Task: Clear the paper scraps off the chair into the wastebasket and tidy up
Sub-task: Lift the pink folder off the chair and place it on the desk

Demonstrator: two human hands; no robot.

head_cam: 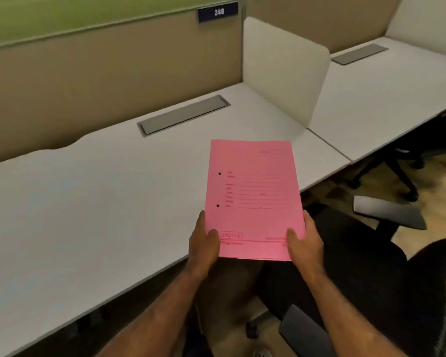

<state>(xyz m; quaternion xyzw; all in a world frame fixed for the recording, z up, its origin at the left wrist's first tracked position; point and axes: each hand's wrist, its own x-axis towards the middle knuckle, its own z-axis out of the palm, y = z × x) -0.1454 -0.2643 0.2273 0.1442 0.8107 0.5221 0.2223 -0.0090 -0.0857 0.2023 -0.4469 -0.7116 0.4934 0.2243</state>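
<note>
Nearest us, our left hand [203,240] and right hand [303,240] pinch the bottom corners of a pink folder [252,199], thumbs on top, fingers hidden underneath. It is flat and uncreased, with two punched holes, faint printed form lines and a boxed stamp. Its far half lies over the white desk [88,189]; the black chair [358,266] stands below right. Beyond rises a white divider [283,73].

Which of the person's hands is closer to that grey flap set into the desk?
Left. The left hand grips the pink folder's near-left corner, more nearly below the grey flap. The right hand holds the opposite corner, farther right.
</note>
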